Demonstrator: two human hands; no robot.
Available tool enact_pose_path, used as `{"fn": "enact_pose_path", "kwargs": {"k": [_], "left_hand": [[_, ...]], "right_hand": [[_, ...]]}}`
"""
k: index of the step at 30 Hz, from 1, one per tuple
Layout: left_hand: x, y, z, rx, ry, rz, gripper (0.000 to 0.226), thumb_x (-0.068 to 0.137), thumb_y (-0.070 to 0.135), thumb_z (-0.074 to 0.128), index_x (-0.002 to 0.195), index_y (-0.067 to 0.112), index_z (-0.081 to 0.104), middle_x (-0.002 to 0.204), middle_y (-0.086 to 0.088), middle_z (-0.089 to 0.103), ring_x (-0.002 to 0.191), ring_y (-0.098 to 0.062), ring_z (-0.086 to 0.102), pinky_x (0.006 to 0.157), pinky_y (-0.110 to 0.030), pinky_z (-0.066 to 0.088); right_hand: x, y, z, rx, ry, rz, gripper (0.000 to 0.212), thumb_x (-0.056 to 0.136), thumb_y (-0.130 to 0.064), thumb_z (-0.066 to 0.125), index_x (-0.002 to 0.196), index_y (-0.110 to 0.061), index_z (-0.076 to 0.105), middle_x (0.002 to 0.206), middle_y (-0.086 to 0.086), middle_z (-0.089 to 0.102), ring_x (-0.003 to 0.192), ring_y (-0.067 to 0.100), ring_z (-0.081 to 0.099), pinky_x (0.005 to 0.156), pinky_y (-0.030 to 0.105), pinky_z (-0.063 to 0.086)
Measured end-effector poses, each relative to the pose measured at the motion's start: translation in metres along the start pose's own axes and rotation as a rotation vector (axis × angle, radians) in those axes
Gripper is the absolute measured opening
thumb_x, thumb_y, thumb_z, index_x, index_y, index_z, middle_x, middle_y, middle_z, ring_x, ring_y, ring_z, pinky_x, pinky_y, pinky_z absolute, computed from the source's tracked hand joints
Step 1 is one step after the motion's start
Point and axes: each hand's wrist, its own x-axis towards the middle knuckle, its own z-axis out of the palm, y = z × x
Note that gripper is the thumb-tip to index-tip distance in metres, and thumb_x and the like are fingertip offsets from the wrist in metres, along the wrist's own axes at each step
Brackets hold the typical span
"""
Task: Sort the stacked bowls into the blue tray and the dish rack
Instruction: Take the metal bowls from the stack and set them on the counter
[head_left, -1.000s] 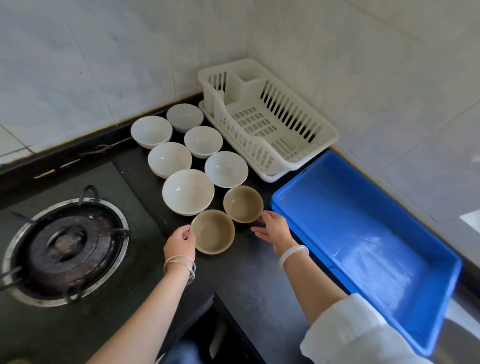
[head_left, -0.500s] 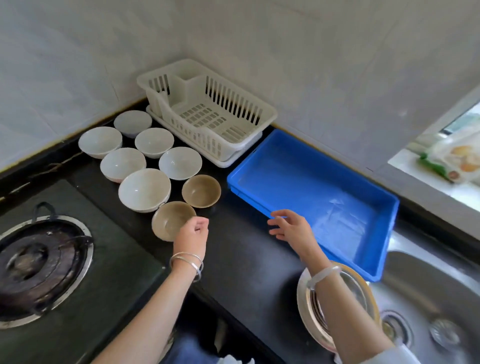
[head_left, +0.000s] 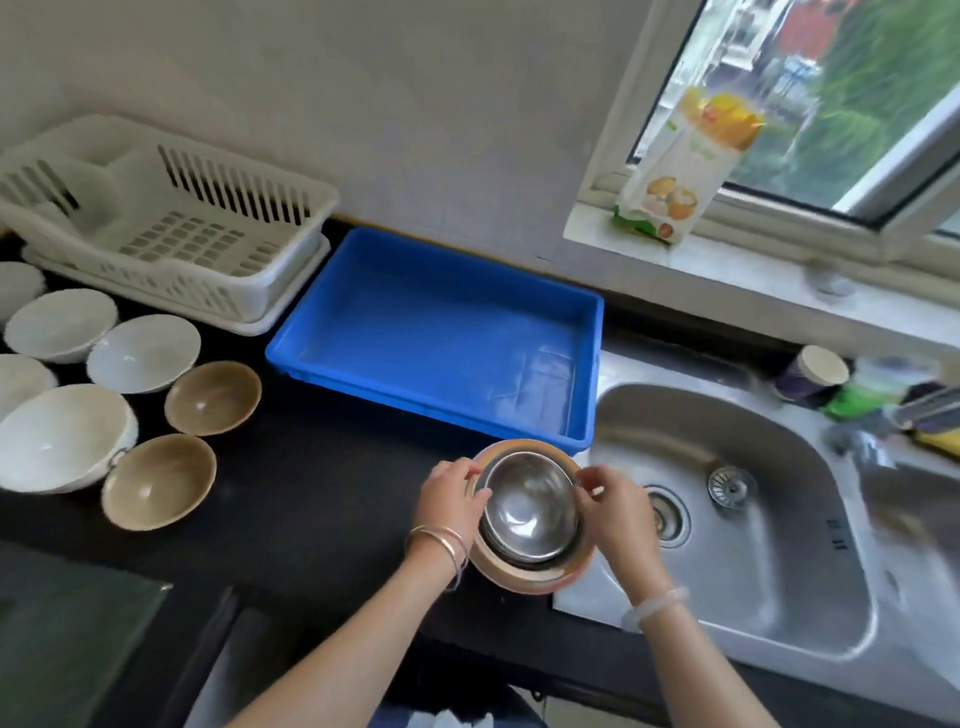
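A stack of metal bowls (head_left: 527, 512) stands on the counter's edge beside the sink, steel ones nested in a larger copper-rimmed bowl. My left hand (head_left: 451, 499) grips the stack's left rim and my right hand (head_left: 613, 506) grips its right rim. Just behind the stack lies the blue tray (head_left: 589, 364), with nothing in it. The white dish rack (head_left: 249, 283) stands at the far left against the wall, also holding nothing. Several white bowls (head_left: 62, 436) and two tan bowls (head_left: 213, 397) sit singly on the black counter at the left.
A steel sink (head_left: 753, 530) with a drain strainer lies to the right of the stack. A food packet (head_left: 680, 156) leans on the window sill. Bottles and a jar (head_left: 813, 374) stand behind the sink. A stove edge shows at bottom left.
The view swung right from the bowls on the counter to the sink. Both hands left the tan bowls and moved right onto the stack of metal bowls.
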Motion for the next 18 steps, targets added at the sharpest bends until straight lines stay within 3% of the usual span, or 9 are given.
{"fn": "enact_pose_path", "kwargs": {"k": [7,18], "left_hand": [[0.005,-0.005,0.009,0.087,0.029,0.047,0.025,0.086,0.015,0.059,0.112,0.015,0.062,0.118,0.000,0.050,0.089,-0.008,0.047,0.083,-0.020,0.041],[0.007,-0.008,0.014,0.129,0.046,0.050,0.027,0.087,0.018,0.057,0.114,0.019,0.062,0.113,0.001,0.049,0.085,-0.006,0.045,0.075,-0.019,0.039]], "right_hand": [[0.003,-0.005,0.010,-0.208,0.019,-0.042,0.017,0.089,-0.026,0.057,0.089,-0.011,0.065,0.094,0.008,0.063,0.083,0.028,0.061,0.061,0.028,0.035],[0.011,0.003,-0.007,-0.012,0.031,-0.004,0.011,0.086,-0.016,0.061,0.080,-0.008,0.056,0.074,0.008,0.062,0.069,0.028,0.052,0.059,0.030,0.030]]}}
